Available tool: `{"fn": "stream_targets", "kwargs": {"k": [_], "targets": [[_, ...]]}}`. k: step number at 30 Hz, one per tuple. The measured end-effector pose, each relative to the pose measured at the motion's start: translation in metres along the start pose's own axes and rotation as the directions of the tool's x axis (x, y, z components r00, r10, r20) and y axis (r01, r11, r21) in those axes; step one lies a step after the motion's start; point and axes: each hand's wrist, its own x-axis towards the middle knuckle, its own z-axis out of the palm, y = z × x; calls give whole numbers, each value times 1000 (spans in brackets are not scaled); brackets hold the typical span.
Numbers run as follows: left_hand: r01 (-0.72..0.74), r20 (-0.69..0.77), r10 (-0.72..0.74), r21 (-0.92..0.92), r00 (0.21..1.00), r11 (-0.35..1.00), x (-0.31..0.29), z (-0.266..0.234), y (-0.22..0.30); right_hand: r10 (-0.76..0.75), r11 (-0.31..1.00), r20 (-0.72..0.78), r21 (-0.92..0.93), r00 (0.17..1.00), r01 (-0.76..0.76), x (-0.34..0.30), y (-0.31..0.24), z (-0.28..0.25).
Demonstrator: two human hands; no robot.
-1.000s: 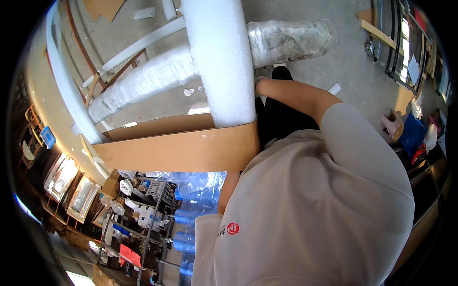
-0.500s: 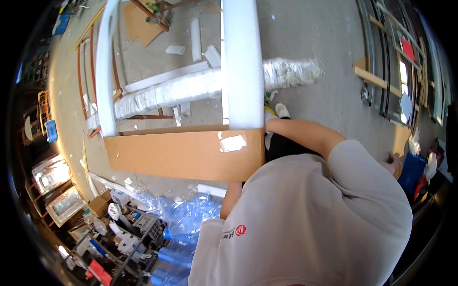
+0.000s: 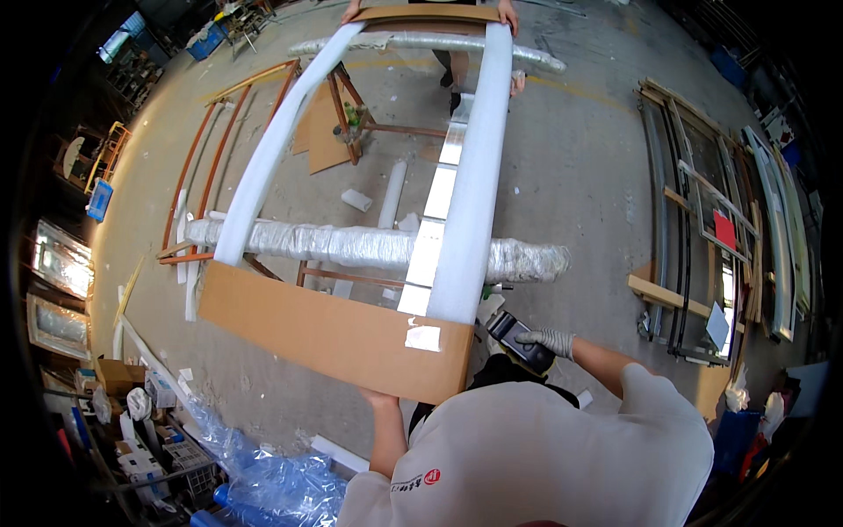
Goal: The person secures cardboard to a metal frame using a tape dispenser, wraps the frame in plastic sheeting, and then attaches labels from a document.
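Observation:
A long frame lies before me, its two sides wrapped in white foam [image 3: 471, 184] and its near end covered by a brown cardboard sleeve [image 3: 338, 329]. Bars wrapped in clear film [image 3: 342, 246] carry it. My left hand [image 3: 379, 400] is at the sleeve's lower edge, its fingers hidden behind the cardboard. In its grey-striped glove, my right hand [image 3: 549, 341] grips a black handheld power tool [image 3: 520, 342] beside the sleeve's right corner. A white patch of tape [image 3: 423, 336] sits near that corner. At the far end, a co-worker's hands [image 3: 507, 12] touch another cardboard piece [image 3: 426, 13].
Leaning frames and metal profiles [image 3: 702, 228] stand at the right. A reddish-brown metal rack [image 3: 224, 158] is at the left. Blue plastic film [image 3: 272, 479] and a cluttered cart [image 3: 140, 448] lie lower left. Foam offcuts [image 3: 392, 193] litter the floor under the frame.
My view has tilted up, bringing the far end and the co-worker into sight. My right hand, earlier by the sleeve's upper right corner, now shows lower down with the power tool.

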Motion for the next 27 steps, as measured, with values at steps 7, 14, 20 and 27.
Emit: {"fn": "stream_targets", "kwargs": {"k": [7, 14, 20, 27], "targets": [[-212, 153, 193, 115, 969, 971, -38, 26, 94, -257, 953, 288, 234, 922, 193, -79, -50, 28], [-225, 362, -238, 861, 901, 456, -113, 172, 12, -228, 626, 317, -676, 921, 388, -79, -85, 82], [-5, 235, -306, 800, 922, 600, -122, 158, 0, -334, 319, 347, -833, 876, 452, -65, -54, 70], [-86, 267, -285, 850, 921, 520, -139, 151, -3, -192, 266, 305, -899, 933, 348, -78, -65, 80]]}}
